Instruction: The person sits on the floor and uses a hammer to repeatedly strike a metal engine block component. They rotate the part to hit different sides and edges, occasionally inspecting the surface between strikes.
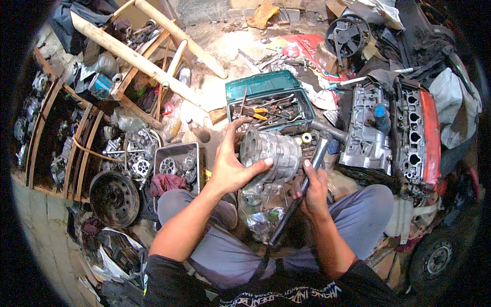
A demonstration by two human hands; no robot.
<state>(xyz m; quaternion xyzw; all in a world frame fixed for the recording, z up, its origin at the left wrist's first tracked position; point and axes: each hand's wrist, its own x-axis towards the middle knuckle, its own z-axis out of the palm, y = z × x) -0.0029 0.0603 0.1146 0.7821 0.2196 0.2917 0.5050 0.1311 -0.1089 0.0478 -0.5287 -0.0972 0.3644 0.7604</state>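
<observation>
Between my knees stands a silver cylindrical metal housing (273, 156), ribbed round its side and with round openings at one end. My left hand (230, 166) grips it from the left, its thumb across the side and its fingers reaching round the far end. In my right hand (313, 192) is a dark metal pipe (289, 217), slanting from upper right down toward my lap; the fingers are wrapped round its upper part, close to the housing. Under the housing sits a shiny rounded piece (263, 220) whose kind I cannot make out.
Beyond the housing lies an open green toolbox (271, 86) full of tools. A grey bin (176, 149) of metal parts and a wheel rim (114, 198) stand left. An engine block (365, 128) is at right, near a tyre (437, 258). A wooden frame (138, 59) leans at far left.
</observation>
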